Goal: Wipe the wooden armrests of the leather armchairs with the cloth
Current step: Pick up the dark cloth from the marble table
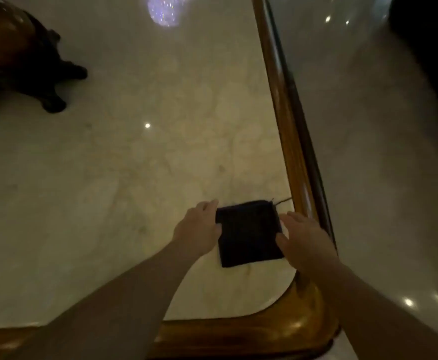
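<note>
On the marble table (108, 178), left hand (199, 231) and right hand (306, 237), fingers spread, flank the folded cloth (249, 232).

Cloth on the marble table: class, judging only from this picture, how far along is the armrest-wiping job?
Done: nothing that shows; no armchair or armrest is in view. In hand: the folded dark cloth lies flat on the marble table near its wooden rim, with the left hand and right hand at its two sides, fingers open, not yet lifting it. Left: all the wiping.
</note>
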